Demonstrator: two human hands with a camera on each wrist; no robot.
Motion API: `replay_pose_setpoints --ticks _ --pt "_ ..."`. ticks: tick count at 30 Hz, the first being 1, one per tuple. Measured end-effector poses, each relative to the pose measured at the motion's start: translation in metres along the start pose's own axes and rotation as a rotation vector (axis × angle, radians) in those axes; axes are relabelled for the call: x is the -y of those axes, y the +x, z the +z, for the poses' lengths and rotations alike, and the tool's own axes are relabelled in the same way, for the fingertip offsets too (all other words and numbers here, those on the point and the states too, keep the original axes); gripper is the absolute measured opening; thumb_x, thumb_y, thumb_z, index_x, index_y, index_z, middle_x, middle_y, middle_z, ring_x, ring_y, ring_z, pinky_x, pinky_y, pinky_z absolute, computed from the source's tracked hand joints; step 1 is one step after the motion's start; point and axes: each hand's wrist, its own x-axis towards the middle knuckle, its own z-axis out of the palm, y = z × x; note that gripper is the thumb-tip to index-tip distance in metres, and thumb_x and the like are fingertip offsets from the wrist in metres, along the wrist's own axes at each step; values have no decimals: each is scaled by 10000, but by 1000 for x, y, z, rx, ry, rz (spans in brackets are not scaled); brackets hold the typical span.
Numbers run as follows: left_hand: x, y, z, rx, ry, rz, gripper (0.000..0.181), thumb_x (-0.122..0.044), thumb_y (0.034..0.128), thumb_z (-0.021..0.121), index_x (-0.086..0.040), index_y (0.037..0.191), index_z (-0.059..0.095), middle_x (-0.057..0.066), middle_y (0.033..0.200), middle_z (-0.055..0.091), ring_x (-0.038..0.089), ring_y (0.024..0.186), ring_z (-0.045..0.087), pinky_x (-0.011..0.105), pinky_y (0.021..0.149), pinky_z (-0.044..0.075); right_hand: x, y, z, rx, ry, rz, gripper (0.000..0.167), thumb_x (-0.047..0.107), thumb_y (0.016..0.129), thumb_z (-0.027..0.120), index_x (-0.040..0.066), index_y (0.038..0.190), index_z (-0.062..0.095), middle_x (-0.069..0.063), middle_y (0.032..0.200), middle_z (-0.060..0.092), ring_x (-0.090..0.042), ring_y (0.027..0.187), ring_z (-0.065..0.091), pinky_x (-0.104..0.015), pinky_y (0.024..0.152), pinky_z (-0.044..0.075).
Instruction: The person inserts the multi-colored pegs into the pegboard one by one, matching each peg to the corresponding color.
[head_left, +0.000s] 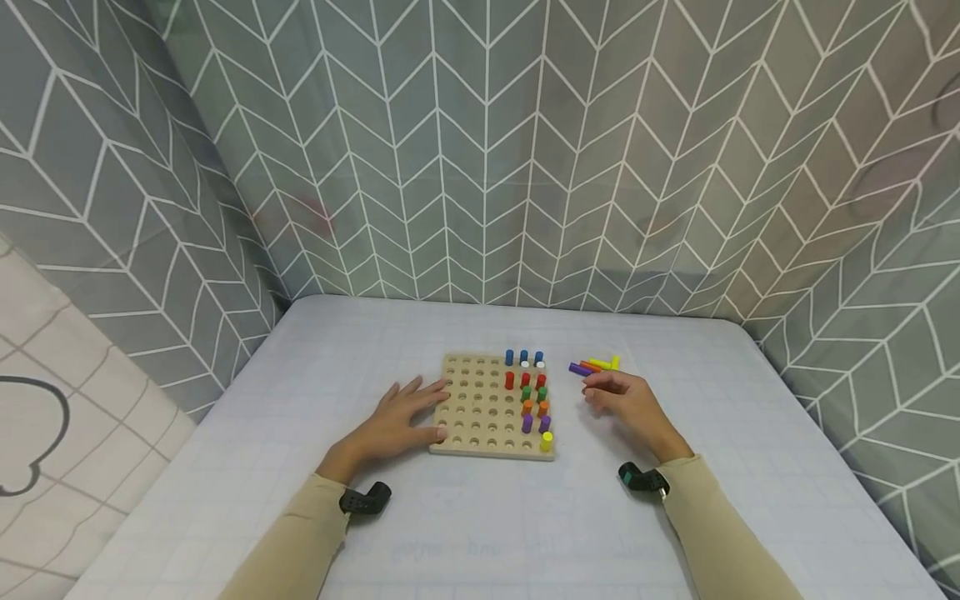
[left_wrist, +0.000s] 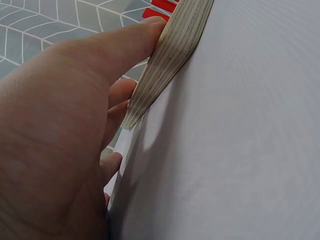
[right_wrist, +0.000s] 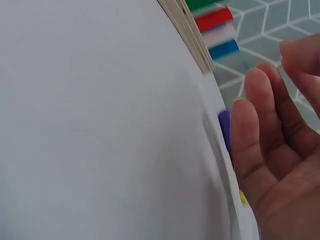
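A square wooden pegboard [head_left: 480,433] lies flat on the table, with coloured pegs standing in its right-hand columns. My left hand [head_left: 393,425] rests along the board's left edge, fingers spread and fairly straight; in the left wrist view its thumb [left_wrist: 120,47] touches the board's layered side [left_wrist: 172,55]. To the right of the board my right hand [head_left: 626,408] hovers with loosely bent fingers, and no peg shows between them. Just beyond its fingertips lie loose pegs: a purple peg [head_left: 580,369], an orange peg [head_left: 591,366] and yellow pegs [head_left: 600,363].
Blue pegs [head_left: 523,357] stand in the board's back row, with red pegs [head_left: 510,381] nearer. A single yellow peg [head_left: 547,442] stands at the near right corner. The white-covered table [head_left: 480,517] meets a grey patterned curtain [head_left: 480,167] behind.
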Motion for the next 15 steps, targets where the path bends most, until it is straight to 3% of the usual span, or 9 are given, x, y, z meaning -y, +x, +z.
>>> replay_pose_setpoints --ticks 8,15 --pt "1 0 1 5 -5 -4 751 -627 898 622 -219 1511 475 -96 1623 285 319 1526 108 570 1205 -38 -10 12 -20 -147 9 51 350 225 958 705 -22 1202 662 -226 1125 675 -226 860 661 -274 740 585" --pt "2 0 3 -8 -10 -11 752 -638 893 620 -232 1510 477 -108 1619 291 311 1527 110 572 1204 -43 -16 21 -32 -224 -2 94 350 234 967 686 4 1229 648 -185 1180 646 -201 920 659 -252 763 590"
